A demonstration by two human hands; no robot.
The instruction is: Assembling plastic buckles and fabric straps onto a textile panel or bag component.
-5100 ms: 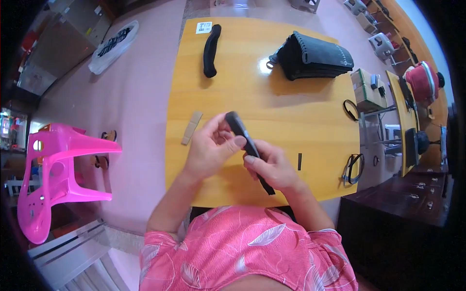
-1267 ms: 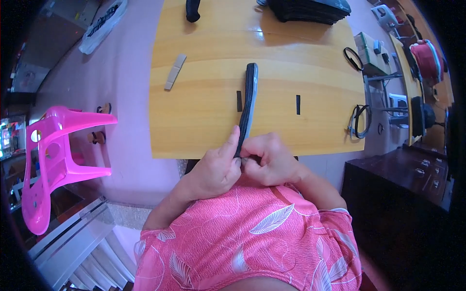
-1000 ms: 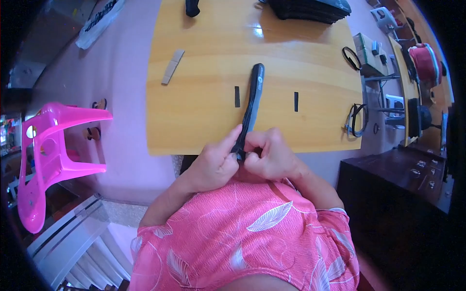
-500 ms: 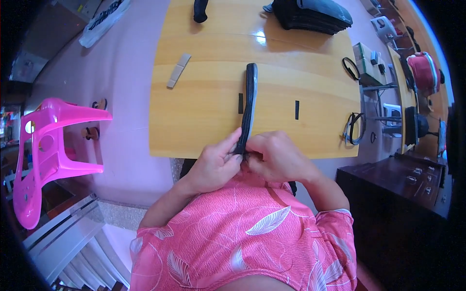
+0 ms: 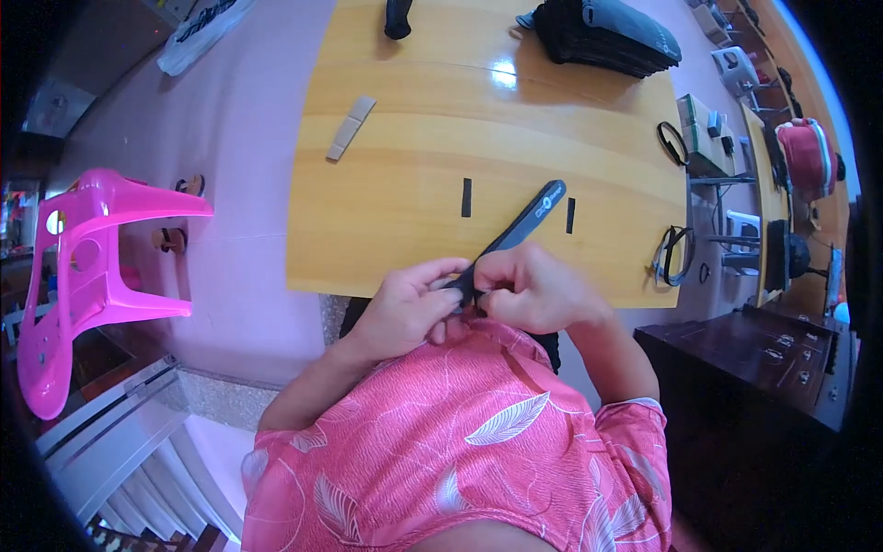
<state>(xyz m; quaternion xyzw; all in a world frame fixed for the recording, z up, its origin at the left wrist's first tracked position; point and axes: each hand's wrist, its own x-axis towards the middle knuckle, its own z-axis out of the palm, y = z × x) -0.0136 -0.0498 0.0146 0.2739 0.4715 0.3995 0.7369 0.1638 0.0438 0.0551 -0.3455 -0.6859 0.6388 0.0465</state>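
A long, flat black-and-grey fabric strap (image 5: 526, 219) with a rounded end and pale print slants from my hands toward the upper right, over the front of the wooden table (image 5: 395, 230). My left hand (image 5: 409, 305) grips its near end between thumb and fingers. Close beside it, my right hand (image 5: 535, 290) is curled with thumb and forefinger pinched on the same end. The fingers hide most of the strap's near end. Two short black strips (image 5: 466, 197) lie on the tabletop near the strap, one on either side.
A stack of folded black-and-grey pieces (image 5: 602, 46) sits at the table's far right. A beige segmented strip (image 5: 350, 129) lies left, a dark fabric piece (image 5: 397, 20) far back. Black loops (image 5: 674, 256) rest along the right edge. A pink stool (image 5: 106, 239) stands left; dark furniture (image 5: 736, 340) right.
The strap has swung from nearly upright, edge-on, to slanting right with its grey printed face showing. Both hands stay at its near end; my right hand has turned slightly.
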